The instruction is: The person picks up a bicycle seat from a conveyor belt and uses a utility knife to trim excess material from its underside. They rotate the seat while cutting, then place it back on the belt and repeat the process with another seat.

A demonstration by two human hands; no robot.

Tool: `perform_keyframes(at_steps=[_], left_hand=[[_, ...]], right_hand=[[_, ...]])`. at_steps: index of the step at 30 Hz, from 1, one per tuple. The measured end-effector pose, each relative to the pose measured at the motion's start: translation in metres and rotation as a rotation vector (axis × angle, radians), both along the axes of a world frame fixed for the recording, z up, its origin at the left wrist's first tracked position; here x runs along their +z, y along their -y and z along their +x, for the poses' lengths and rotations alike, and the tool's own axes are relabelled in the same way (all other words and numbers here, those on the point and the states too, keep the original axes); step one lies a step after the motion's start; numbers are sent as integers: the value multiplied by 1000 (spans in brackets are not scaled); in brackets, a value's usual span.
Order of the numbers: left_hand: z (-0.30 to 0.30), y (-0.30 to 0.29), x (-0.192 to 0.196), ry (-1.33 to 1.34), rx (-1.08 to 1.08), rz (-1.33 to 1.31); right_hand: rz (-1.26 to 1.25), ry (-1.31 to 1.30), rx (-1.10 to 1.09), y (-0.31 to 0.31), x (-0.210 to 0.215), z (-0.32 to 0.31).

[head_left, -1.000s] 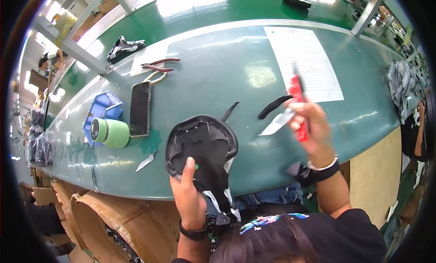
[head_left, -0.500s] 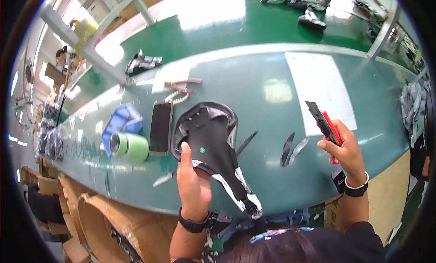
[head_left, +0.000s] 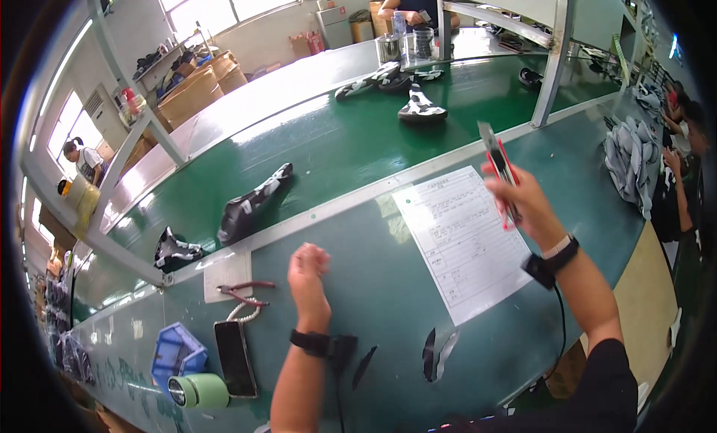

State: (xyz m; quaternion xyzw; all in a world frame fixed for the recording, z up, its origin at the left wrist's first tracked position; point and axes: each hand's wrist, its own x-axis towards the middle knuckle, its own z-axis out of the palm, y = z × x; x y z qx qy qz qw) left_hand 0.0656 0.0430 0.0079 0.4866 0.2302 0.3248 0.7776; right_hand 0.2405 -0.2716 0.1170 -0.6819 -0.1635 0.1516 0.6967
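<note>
My right hand [head_left: 523,201] grips a red utility knife [head_left: 505,171], blade out and pointing away from me, above the printed sheet. My left hand [head_left: 308,283] is over the bench with its fingers curled in and nothing seen in them. Beyond it, past the bench's raised edge, a black bicycle saddle [head_left: 250,209] lies on the green surface, its nose pointing away to the right. Dark and pale trimmed strips [head_left: 429,354] lie on the bench near me, with another dark strip [head_left: 364,367] by my left wrist.
At left are red-handled pliers [head_left: 246,287], a phone [head_left: 235,358], a blue tray [head_left: 178,351] and a green flask [head_left: 200,390]. A paper sheet [head_left: 463,246] lies mid-bench. More saddles [head_left: 422,106] rest beyond. Grey material [head_left: 631,164] is piled at right; metal posts rise from the bench edge.
My left hand has let go of the saddle, which now lies on the green surface beyond. The view has shifted up and ahead. My right hand still holds the knife.
</note>
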Motion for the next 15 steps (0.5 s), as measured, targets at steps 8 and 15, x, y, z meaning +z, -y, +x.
perform_keyframes(at_steps=[8, 15], left_hand=[[1, 2, -15, -192, -105, 443], [6, 10, -11, -198, -73, 411]], right_hand=[[142, -177, -194, -118, -85, 211], [305, -145, -305, -163, -123, 280]])
